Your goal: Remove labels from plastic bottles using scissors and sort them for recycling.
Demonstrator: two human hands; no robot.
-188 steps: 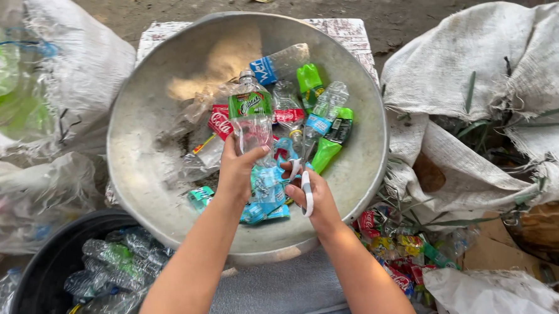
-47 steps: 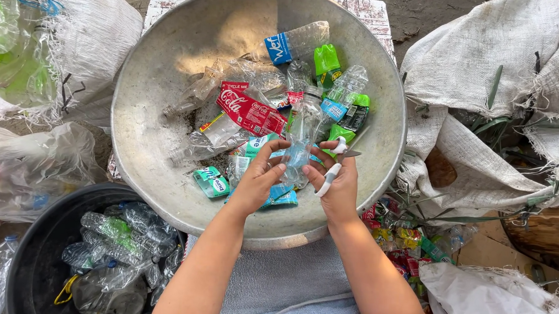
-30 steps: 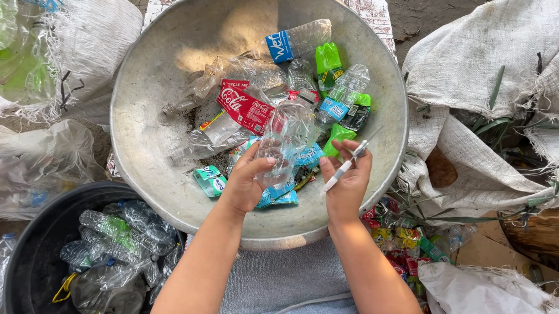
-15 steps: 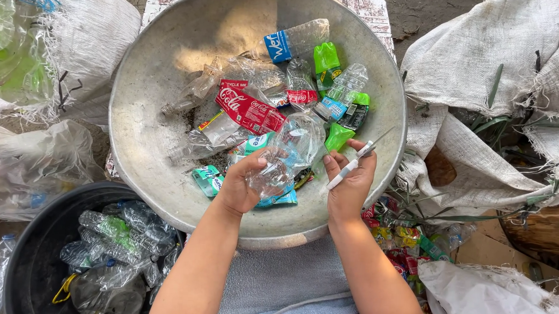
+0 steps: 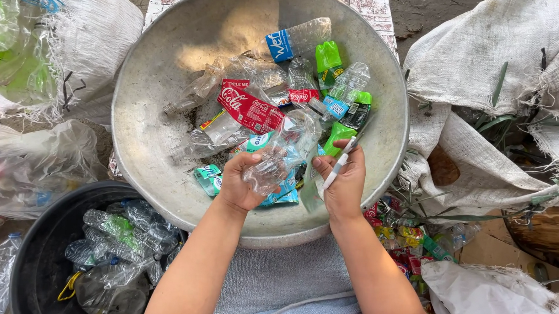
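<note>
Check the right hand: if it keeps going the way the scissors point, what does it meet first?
Probably the green bottle just past the scissors in the right hand, then the dark-labelled bottle. Height is unclear from above, so it might pass over.

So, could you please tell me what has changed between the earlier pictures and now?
The left hand let go of a green-labelled bottle and now grips a clear crushed bottle, drawn back toward the near rim of the basin. The right hand came off that bottle's blue label and swung the scissors from pointing down to pointing up. The black tub and sacks stayed put.
</note>
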